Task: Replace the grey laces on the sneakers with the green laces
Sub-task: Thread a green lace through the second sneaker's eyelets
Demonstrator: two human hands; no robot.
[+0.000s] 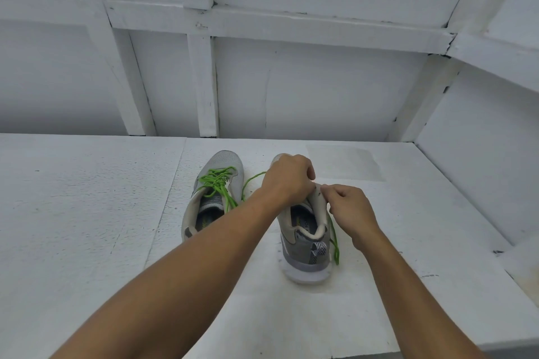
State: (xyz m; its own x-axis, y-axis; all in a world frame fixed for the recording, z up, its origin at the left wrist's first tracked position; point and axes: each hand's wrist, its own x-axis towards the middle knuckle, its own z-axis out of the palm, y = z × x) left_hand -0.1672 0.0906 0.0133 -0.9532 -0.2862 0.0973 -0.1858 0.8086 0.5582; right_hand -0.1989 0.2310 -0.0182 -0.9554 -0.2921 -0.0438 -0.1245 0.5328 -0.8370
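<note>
**Q:** Where do the task's things lie, and how is each grip set?

**A:** Both sneakers stand on the white tabletop (87, 213) at centre frame. The laced sneaker (227, 160), centre left, carries a tied green lace (217, 181). The second sneaker (303, 245), centre right, is under both hands. The left hand (287, 181) curls over its upper, and its grip appears closed on the loose green lace (335, 239). The right hand (350, 210) pinches at the collar edge, and the lace trails below it.

**Q:** How should the lace handle?

**A:** Probably light, limp and thin. It is best pinched close to its tip, where it is stiffest for threading. The sneaker looks light, with a soft collar and a firm sole.

**Q:** Any legible writing?

**A:** Green print on both insoles is too small to read. A pale curved mark and a striped patch sit near the heel.
</note>
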